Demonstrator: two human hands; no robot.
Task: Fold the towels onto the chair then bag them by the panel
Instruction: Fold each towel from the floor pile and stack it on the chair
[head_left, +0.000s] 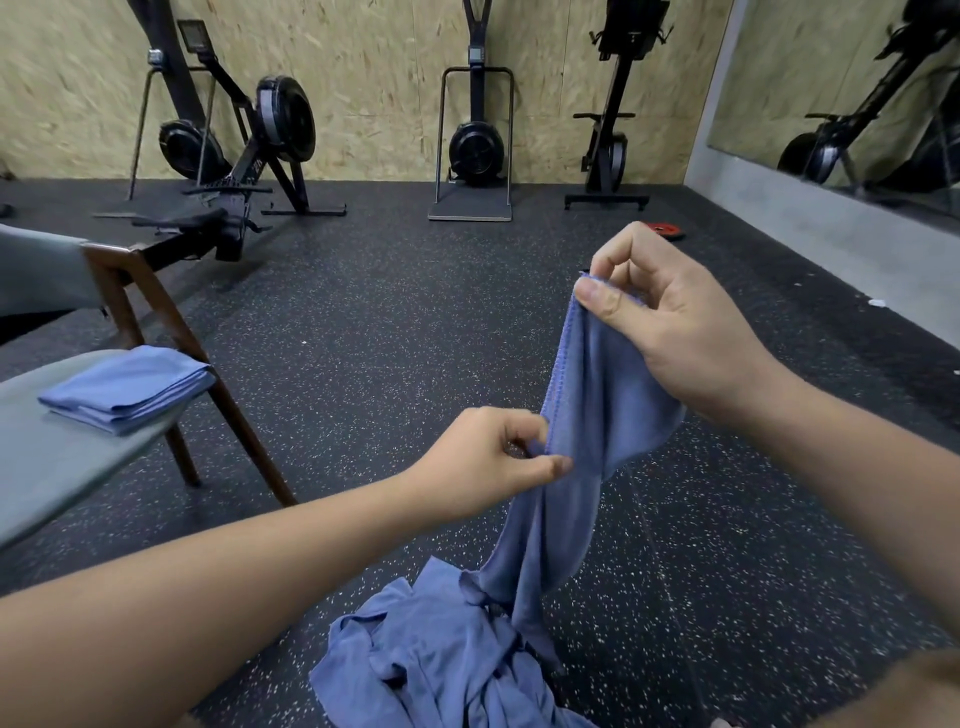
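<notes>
A blue towel (587, 415) hangs in the air in front of me. My right hand (670, 332) pinches its top corner between thumb and fingers. Lower down, my left hand (488, 462) pinches the stitched left edge of the same towel. Its lower end trails into a heap of loose blue towels (436, 654) on the floor at the bottom middle. To the left stands a chair (67, 457) with a grey seat and brown wooden legs. Folded blue towels (124, 389) lie stacked on that seat.
The floor (374, 332) is dark speckled rubber. Rowing machines (249, 156) and other black exercise machines (475, 140) line the chipboard back wall. A red weight plate (662, 230) lies on the floor behind my right hand. A mirror (841, 88) is on the right wall.
</notes>
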